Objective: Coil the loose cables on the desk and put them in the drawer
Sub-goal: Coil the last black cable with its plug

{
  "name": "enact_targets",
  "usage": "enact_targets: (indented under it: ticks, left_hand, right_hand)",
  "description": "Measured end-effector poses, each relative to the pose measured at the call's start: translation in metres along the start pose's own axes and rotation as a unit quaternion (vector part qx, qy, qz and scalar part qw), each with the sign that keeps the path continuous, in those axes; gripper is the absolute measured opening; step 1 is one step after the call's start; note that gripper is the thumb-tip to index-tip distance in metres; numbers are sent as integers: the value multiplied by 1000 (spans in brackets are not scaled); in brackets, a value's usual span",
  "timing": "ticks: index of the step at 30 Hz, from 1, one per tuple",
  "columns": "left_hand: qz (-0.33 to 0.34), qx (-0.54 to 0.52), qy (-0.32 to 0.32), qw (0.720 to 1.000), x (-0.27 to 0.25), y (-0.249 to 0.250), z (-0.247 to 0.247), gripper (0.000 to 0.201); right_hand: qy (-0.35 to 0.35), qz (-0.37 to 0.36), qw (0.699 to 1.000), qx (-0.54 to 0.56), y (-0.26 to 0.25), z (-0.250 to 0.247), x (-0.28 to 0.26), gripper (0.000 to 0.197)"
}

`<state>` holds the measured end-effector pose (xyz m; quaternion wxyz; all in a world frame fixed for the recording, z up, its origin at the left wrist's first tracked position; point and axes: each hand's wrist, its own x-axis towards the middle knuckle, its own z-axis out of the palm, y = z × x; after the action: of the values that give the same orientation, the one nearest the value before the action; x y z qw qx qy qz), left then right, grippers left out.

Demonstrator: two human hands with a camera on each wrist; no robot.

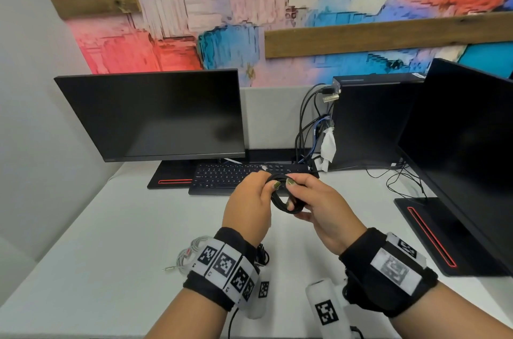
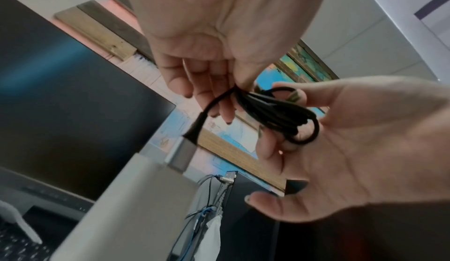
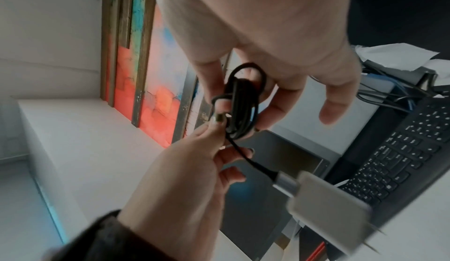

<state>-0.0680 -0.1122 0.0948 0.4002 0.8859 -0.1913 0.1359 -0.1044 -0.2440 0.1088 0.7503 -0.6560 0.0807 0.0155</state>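
A black cable (image 1: 283, 198) is wound into a small coil and held in the air in front of the keyboard. My right hand (image 1: 291, 194) holds the coil (image 2: 280, 115) with thumb and fingers curled round its loops. My left hand (image 1: 273, 186) pinches the loose tail (image 3: 241, 149) just beside the coil (image 3: 241, 107). That tail ends in a silver plug stuck in a white charger block (image 3: 328, 207), which dangles below my hands. A coiled white cable (image 1: 191, 252) and another black cable (image 1: 262, 255) lie on the desk near my left wrist. No drawer is in view.
A black keyboard (image 1: 236, 176) sits just beyond my hands, under a dark monitor (image 1: 155, 116). A computer tower (image 1: 372, 122) with plugged-in cables (image 1: 308, 128) stands at the back right. A second monitor (image 1: 466, 158) fills the right side, with thin black wires (image 1: 402, 180) beside its base.
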Motion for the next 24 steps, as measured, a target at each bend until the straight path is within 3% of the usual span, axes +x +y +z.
enact_targets:
  ticks: [6,11,15,21,24]
  left_hand:
    - [23,24,30,999,-2,-1,3,19]
    - [13,-29,40,999,1,-3,0,17]
    - [9,-18,40,999,1,-5,-3,16]
    - [-33,-36,37,998,3,-16,-8,29]
    - [-50,-31,42,997,5,-19,-12,26]
  right_hand:
    - [9,-15,999,-33,-4,2,0,21]
    - [-14,-2,999,-41,-2,-1,0,41]
    - [-43,25,999,-20,-1,-5,0,43]
    - [-99,26,990,-95,-1,-13,-5,44]
    - [-89,3,977,-193,2,-16,-3,53]
